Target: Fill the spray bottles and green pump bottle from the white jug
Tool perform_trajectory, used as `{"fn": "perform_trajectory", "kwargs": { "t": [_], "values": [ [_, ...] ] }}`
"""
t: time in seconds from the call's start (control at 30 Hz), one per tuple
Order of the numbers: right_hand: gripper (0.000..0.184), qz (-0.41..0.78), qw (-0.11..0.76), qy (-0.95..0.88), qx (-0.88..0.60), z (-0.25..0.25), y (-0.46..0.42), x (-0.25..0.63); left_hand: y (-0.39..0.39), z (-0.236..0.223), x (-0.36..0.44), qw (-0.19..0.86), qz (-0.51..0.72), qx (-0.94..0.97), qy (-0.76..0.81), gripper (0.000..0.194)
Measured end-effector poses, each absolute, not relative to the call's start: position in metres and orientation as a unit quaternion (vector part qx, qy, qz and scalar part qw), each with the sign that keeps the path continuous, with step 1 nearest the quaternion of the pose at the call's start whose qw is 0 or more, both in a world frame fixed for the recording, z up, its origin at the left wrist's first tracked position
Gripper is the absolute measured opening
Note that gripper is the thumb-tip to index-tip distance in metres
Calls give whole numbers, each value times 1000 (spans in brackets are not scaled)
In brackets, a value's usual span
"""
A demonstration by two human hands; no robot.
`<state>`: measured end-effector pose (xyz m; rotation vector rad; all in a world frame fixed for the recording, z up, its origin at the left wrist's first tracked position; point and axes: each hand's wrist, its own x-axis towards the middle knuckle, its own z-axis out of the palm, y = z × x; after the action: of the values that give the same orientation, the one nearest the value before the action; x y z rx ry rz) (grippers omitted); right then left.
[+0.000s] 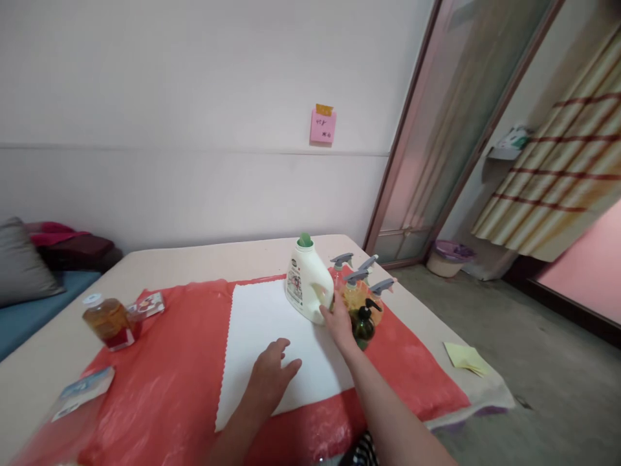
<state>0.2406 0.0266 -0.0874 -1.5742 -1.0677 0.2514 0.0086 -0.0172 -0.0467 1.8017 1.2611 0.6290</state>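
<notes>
A cream-white detergent jug (305, 294) stands on a white cloth (301, 362), with something green showing in its mouth. My right hand (338, 323) is at the jug's lower right side, its thumb in front of the jug wall and apart from the forefinger. Whether it touches the jug I cannot tell. Just right of that hand are a dark green pump bottle (363, 327) and several clear spray bottles with grey trigger heads (358, 276). Over the front of the cloth, my left hand (272, 372) hangs with fingers spread and holds nothing.
Red plastic sheeting (174, 369) lies under the cloth. At left are a jar with a white lid (110, 322), a small packet (148, 305) and a clear bag (82, 391). Yellow sticky notes (466, 358) lie near the table's right edge. A bin (446, 259) stands on the floor.
</notes>
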Motion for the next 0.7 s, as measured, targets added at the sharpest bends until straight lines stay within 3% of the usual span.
{"fn": "perform_trajectory", "kwargs": {
  "t": [0.13, 0.43, 0.7],
  "values": [
    [29, 156, 575, -432, -678, -89, 37, 243, -14, -45, 19, 411, 238, 724, 500, 49],
    [21, 272, 558, -505, -600, -73, 8, 174, -5, -44, 33, 463, 348, 632, 514, 71],
    [12, 287, 503, -639, -507, -60, -16, 143, -1, -24, 31, 415, 386, 617, 546, 48]
  ]
}}
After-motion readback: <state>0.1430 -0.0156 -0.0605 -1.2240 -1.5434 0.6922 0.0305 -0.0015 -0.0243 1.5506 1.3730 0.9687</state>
